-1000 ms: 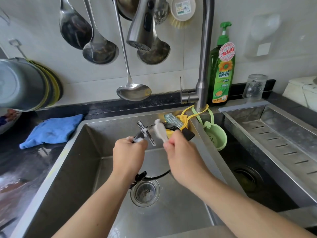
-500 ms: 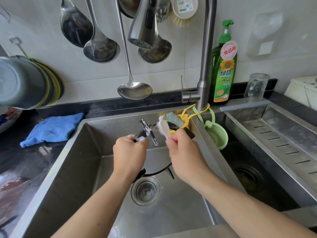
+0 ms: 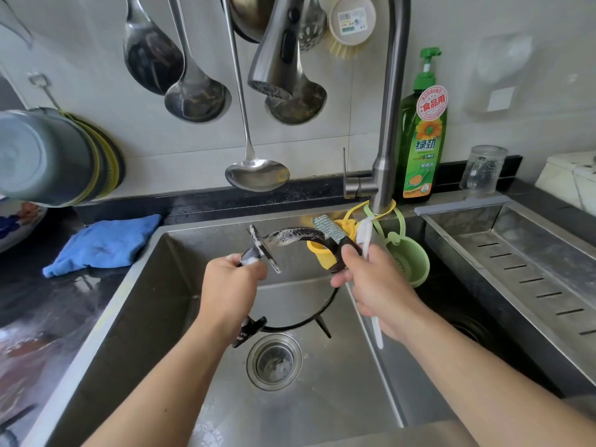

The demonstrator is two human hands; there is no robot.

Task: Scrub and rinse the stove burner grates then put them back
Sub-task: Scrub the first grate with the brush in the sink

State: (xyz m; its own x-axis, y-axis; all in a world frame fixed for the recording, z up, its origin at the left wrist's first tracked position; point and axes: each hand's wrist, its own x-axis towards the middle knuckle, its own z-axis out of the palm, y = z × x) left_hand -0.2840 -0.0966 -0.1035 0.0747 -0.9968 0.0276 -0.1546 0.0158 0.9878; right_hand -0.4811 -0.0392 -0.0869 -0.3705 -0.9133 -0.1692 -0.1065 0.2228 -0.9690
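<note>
A black ring-shaped burner grate (image 3: 298,235), streaked with soap foam, is held upright over the steel sink (image 3: 135,311). My left hand (image 3: 230,285) grips its left side near a flat prong. My right hand (image 3: 374,285) holds the grate's right side and also grips a white brush (image 3: 366,232), whose handle sticks out below the palm. The lower arc of the grate (image 3: 290,329) hangs just above the drain (image 3: 274,362).
The faucet (image 3: 388,124) rises behind the sink, its spray head (image 3: 277,50) overhead among hanging ladles. A yellow holder (image 3: 322,253) with a scrub pad and a green strainer basket (image 3: 408,262) hang at the faucet base. Detergent bottle (image 3: 422,137), blue cloth (image 3: 103,243), drain rack (image 3: 522,269).
The grate has been turned so more of its ring shows. My right hand has shifted right from the prong to the grate's right side, brush still in it.
</note>
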